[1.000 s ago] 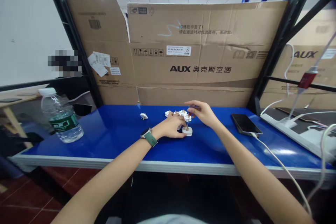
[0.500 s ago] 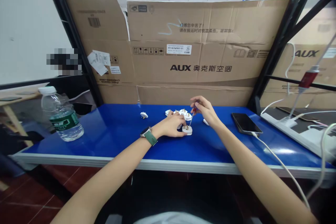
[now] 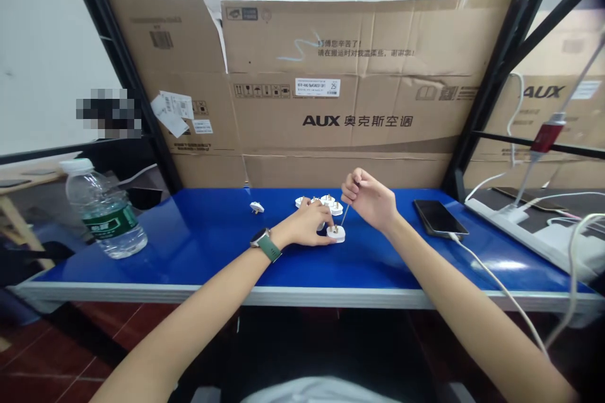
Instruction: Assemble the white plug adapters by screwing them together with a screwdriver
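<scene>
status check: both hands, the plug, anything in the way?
Left hand holding white plug on blue table. Right hand gripping screwdriver, tip at the plug. Other plugs just behind; nothing visibly blocking.

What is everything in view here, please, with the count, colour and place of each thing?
Front plug: 1, white, at the left fingers
Screwdriver-like tool: 1, metallic shaft, between front plug and right hand
Rear plugs: at least 4, white, beyond left hand, partly hidden
Lone plug: 1, white, left of the hands
Table: 1, blue, centre
Bottle: 1, clear with green label, table's left
Phone: 1, black, table's right
Cables: several, white, right side
Power strip: 1, white, far right
Connector: 1, red, above power strip
Cardboard: count unclear, brown, behind table
Watch: 1, green strap, left wrist
Left hand: 1, bare, at front plug
Right hand: 1, bare, holding the tool
</scene>
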### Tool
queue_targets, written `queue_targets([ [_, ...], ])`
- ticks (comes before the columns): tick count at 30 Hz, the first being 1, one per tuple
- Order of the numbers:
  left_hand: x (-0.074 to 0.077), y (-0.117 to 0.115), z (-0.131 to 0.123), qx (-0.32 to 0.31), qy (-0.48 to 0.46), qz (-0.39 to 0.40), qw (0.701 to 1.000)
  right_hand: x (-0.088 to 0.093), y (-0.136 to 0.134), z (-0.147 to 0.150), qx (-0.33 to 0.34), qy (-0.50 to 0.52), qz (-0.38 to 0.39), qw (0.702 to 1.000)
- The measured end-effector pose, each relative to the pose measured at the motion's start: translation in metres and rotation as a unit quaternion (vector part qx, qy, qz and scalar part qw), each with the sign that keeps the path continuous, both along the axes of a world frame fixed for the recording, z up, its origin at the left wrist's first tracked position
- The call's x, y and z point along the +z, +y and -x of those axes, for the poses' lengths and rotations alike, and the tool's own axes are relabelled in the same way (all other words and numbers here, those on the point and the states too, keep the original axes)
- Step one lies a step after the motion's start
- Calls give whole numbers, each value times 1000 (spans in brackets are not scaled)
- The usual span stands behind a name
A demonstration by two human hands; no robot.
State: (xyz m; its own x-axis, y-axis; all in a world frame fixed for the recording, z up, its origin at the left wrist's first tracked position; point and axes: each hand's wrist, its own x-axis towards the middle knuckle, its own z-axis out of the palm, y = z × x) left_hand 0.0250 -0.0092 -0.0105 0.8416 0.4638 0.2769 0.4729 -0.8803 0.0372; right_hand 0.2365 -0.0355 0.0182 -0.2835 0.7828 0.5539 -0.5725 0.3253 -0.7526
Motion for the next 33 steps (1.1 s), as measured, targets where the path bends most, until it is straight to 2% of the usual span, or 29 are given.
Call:
queue_targets([
  [8,-2,0,0,8,-14,18,1000,-12,1,18,46,-19,-3,999],
  [19,-2,-1,0,20,-11,30,999,-16,4,20,26,-44,-3,999],
  [25,0,-3,-1,21,-1,28,999,-13,1,20,-11,-67,5,998],
  [33,2,-5,-1,20,-7,30,999,-18,4,21,7,-59,-6,998],
])
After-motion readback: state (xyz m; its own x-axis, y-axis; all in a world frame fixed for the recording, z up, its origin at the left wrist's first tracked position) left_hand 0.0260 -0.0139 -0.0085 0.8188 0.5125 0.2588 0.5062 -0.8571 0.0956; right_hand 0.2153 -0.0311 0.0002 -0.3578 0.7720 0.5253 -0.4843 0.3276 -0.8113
